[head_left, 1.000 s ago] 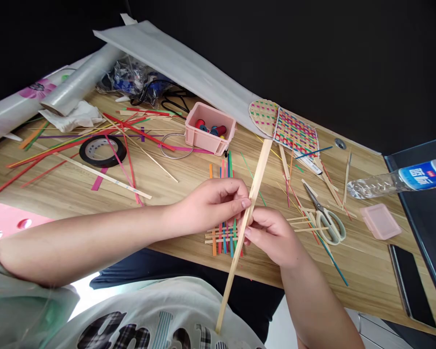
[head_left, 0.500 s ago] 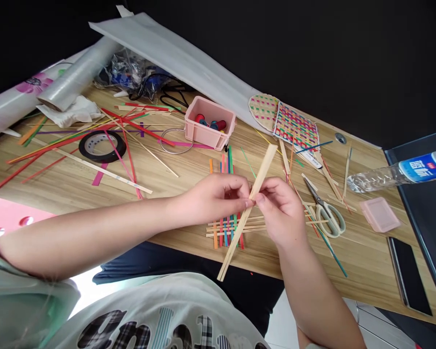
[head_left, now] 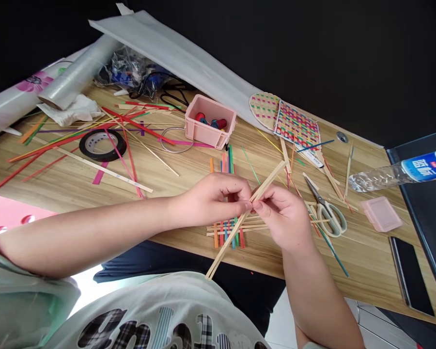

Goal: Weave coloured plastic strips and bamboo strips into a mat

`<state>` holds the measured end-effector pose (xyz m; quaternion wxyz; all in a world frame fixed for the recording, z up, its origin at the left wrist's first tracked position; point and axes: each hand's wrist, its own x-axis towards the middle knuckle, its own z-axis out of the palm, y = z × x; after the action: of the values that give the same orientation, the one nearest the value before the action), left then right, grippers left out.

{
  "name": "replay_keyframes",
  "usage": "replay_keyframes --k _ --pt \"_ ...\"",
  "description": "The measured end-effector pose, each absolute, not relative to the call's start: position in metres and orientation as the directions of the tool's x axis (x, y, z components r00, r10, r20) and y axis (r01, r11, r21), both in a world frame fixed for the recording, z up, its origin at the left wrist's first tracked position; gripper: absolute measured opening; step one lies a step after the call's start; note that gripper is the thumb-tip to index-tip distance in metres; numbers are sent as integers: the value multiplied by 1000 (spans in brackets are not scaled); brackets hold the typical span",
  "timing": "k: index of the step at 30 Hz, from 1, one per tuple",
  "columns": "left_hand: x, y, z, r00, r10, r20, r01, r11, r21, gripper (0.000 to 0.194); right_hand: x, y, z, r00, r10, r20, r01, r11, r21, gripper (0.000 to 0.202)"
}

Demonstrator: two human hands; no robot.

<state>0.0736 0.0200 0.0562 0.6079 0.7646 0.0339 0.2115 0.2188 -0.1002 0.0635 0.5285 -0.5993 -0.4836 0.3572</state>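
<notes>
Both of my hands meet over the table, pinching pale bamboo strips (head_left: 225,249) between thumbs and fingers. My left hand (head_left: 223,196) grips them from the left, and my right hand (head_left: 285,213) from the right. The strips slant from near my shirt up to the right; their lower ends are slightly split apart. Beneath my hands lies a partly woven grid of coloured strips (head_left: 215,237) crossed by plain ones. My hands hide its middle. Scissors (head_left: 330,218) with pale handles rest to the right of my right hand.
A pink box (head_left: 207,128) holds thread spools. Left of it are black tape (head_left: 103,145) and scattered coloured strips (head_left: 58,140). Two woven pieces (head_left: 296,121) lie at the back. On the right are a water bottle (head_left: 417,169), a pink lid (head_left: 381,213) and a phone (head_left: 411,276).
The bamboo strips have turned in my fingers: their upper end has tipped right and down, their lower end has shifted left. My right hand has moved slightly right. Both hands still pinch them.
</notes>
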Motion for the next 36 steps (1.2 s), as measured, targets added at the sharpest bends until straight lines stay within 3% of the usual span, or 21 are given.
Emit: replay_keyframes --k 7,17,28,33,36 --pt "75 21 58 918 312 245 -184 -213 959 17 217 -101 62 257 964 62 117 33 -993 16" --pt "75 21 60 922 278 268 -199 -253 947 18 217 -102 65 198 980 34 128 9 -992 17" --pt "75 20 56 893 346 289 -208 -252 945 14 218 -103 58 210 971 111 89 94 -992 16" --pt "73 21 58 907 311 285 -178 -330 927 19 215 -102 57 195 980 35 91 18 -996 15" --pt "73 21 57 875 361 323 -208 -322 924 18 213 -103 55 170 985 -26 169 -56 -984 15"
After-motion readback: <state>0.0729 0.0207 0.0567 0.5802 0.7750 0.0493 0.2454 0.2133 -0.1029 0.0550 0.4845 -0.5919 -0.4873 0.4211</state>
